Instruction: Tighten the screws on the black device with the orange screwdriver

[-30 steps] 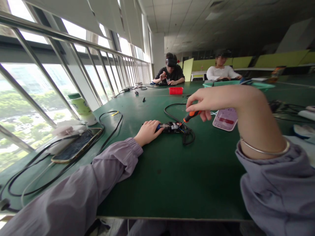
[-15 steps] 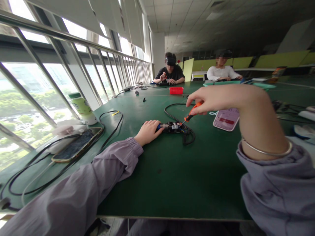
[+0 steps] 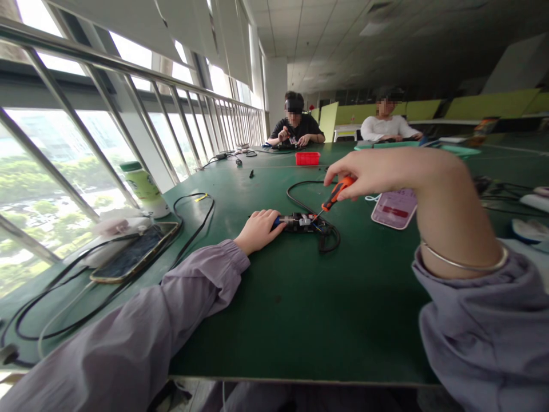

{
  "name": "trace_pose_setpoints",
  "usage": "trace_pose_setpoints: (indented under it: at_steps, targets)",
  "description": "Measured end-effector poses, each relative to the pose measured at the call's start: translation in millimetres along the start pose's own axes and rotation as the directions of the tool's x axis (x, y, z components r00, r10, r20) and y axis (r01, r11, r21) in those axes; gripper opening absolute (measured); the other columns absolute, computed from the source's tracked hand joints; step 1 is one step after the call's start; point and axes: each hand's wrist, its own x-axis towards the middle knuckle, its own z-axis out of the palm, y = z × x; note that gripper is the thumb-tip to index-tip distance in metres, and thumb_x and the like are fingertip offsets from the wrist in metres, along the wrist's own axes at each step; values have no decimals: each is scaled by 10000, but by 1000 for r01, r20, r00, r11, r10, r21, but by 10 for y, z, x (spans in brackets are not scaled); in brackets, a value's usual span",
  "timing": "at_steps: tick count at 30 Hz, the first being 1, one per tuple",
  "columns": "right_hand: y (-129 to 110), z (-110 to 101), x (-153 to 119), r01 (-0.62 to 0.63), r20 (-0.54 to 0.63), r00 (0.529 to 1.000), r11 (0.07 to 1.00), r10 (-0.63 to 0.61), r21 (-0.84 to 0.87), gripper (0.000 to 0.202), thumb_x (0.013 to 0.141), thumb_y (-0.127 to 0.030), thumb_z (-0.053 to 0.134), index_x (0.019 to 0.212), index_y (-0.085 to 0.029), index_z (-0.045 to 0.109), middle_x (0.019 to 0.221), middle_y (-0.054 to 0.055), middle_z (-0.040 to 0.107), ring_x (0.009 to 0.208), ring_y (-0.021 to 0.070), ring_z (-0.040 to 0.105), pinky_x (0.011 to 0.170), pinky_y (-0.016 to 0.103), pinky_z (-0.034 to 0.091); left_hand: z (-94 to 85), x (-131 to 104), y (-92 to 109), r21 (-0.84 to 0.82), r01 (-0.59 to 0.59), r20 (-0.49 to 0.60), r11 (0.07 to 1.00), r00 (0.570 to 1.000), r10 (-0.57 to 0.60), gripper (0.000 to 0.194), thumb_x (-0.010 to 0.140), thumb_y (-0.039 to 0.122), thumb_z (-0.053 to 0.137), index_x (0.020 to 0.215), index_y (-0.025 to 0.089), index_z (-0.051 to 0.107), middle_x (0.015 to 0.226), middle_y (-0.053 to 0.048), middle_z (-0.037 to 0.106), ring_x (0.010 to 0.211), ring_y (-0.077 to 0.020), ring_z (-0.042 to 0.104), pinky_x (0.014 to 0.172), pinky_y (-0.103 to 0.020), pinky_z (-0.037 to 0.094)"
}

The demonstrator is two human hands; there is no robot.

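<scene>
A black and blue device [image 3: 295,222] with small wires at its right end lies on the green table [image 3: 300,309]. My left hand [image 3: 259,230] is closed round the device's left end and holds it against the tabletop. Above and to the right, my right hand [image 3: 355,174] grips the handle of an orange and black screwdriver [image 3: 338,193] between thumb and fingers. The screwdriver slants down to the left, its tip at the device's right part by the wires; exact contact is too small to tell. A black cable [image 3: 291,194] loops from the device.
A pink phone [image 3: 394,209] lies under my right wrist. At left are a dark phone [image 3: 135,252], cables and a green bottle [image 3: 144,189]. A red basket [image 3: 307,158] stands farther back. Two people sit across the table, near a railing and partitions.
My right hand's fingers have shifted slightly on the screwdriver, and more of its handle shows. The left hand and device have stayed put. A person's hand across the table has moved a little right.
</scene>
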Motion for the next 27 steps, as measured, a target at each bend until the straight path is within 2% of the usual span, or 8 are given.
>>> trace_pose_setpoints:
  at_steps: [6, 9, 13, 15, 18, 20, 25, 27]
  targets:
    - [-34, 4, -14, -73, 155, 987, 987, 51, 140, 405, 831, -504, 398, 936, -196, 637, 643, 38, 693, 595, 195, 643, 586, 300, 427, -10, -6, 12, -10, 4, 3, 1000, 1000, -4, 377, 929, 455, 316, 1067, 171, 522, 1037, -86, 621, 962, -225, 568, 869, -362, 402]
    - [-19, 8, -7, -38, 99, 995, 994, 28, 100, 370, 810, -490, 448, 987, -218, 626, 698, 34, 704, 641, 203, 648, 584, 295, 417, -10, -7, 13, -15, 3, 4, 1000, 1000, -3, 375, 928, 457, 318, 1064, 174, 523, 1040, -85, 621, 965, -227, 566, 869, -361, 400]
    - [37, 9, 17, 50, -30, 998, 998, -51, -46, 353, 733, -415, 571, 1038, -243, 618, 902, 35, 712, 773, 223, 642, 617, 293, 414, -15, -7, 14, -30, 6, 4, 1000, 1000, -6, 367, 926, 451, 324, 1054, 173, 527, 1042, -88, 622, 953, -226, 565, 863, -364, 402]
    - [45, 10, 23, 33, -15, 999, 999, -33, -12, 344, 751, -437, 545, 1014, -233, 628, 870, 41, 712, 747, 219, 642, 611, 296, 416, -19, -7, 17, -26, 5, 8, 1000, 1000, -5, 369, 927, 451, 321, 1054, 171, 526, 1045, -88, 621, 950, -224, 565, 864, -362, 403]
    - [23, 15, 19, -51, 108, 993, 993, 39, 106, 381, 808, -499, 440, 942, -210, 648, 700, 46, 698, 656, 209, 642, 593, 303, 421, -22, -6, 24, -14, 7, 13, 1000, 1000, -6, 378, 927, 455, 323, 1065, 165, 522, 1047, -88, 623, 968, -230, 562, 870, -360, 402]
    - [6, 16, 15, -67, 136, 990, 989, 49, 132, 399, 819, -506, 414, 930, -206, 653, 674, 46, 693, 653, 209, 644, 599, 306, 425, -22, -6, 26, -8, 9, 15, 1000, 1000, -9, 379, 927, 456, 322, 1065, 165, 522, 1048, -88, 623, 971, -231, 562, 871, -361, 401]
    - [13, 9, 12, 58, -38, 998, 998, -59, -32, 352, 745, -419, 551, 1032, -230, 628, 949, 47, 705, 817, 230, 636, 632, 298, 415, -9, -4, 13, -12, -1, 5, 1000, 1000, 1, 375, 930, 451, 319, 1072, 169, 520, 1039, -85, 623, 964, -224, 565, 868, -360, 401]
    - [18, 9, 7, 43, -28, 999, 998, -44, -35, 350, 746, -431, 549, 1022, -232, 631, 939, 48, 708, 808, 232, 636, 629, 298, 411, -4, -2, 8, -16, -3, 3, 1000, 1000, 3, 377, 929, 453, 321, 1070, 167, 522, 1038, -88, 622, 961, -224, 566, 868, -360, 402]
